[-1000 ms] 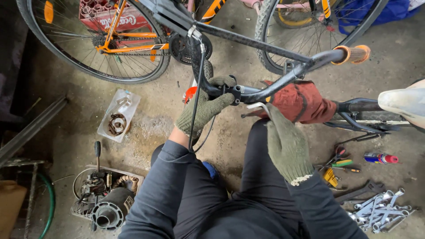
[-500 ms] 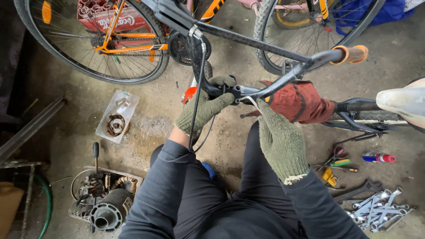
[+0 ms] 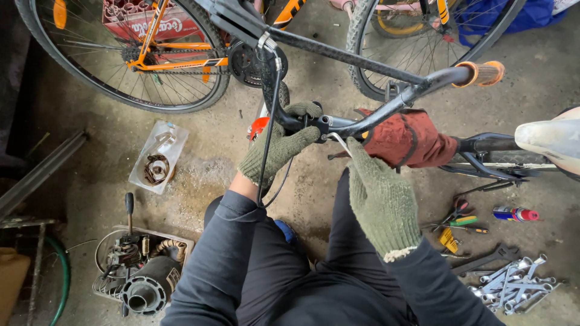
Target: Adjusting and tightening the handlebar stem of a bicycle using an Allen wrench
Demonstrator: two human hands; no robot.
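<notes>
The gloved right hand (image 3: 380, 202) has risen toward eleven o'clock, its fingertips now reaching the thin cable (image 3: 340, 143) at the black handlebar (image 3: 386, 108), close beside the left hand (image 3: 279, 149).

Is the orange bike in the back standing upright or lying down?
Upright: the orange bike stands on its spoked rear wheel.

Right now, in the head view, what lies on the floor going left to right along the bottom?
Green hose → box of engine parts → the person's legs → yellow-handled pliers → pile of spanners.
</notes>
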